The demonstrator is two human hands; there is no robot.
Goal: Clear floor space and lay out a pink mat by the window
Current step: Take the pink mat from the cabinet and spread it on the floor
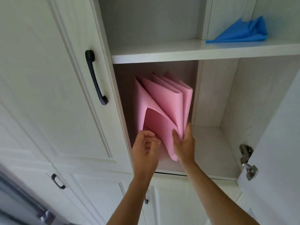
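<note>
One folded pink mat (164,101) stands on edge in the lower compartment of a white cupboard (211,143), fanned open. The right hand (184,143) has its grip closed on the mat's right folds; the left hand (146,145), fingers curled, touches its left edge. Above the mat is one shelf (178,51) bearing one blue cloth (240,32). Left of the mat, one closed door carries a black handle (95,77).

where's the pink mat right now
The folded pink mat stands upright in the lower left compartment of the open cupboard, under the shelf, with the right hand gripping its lower edge and the left hand beside it.
</note>
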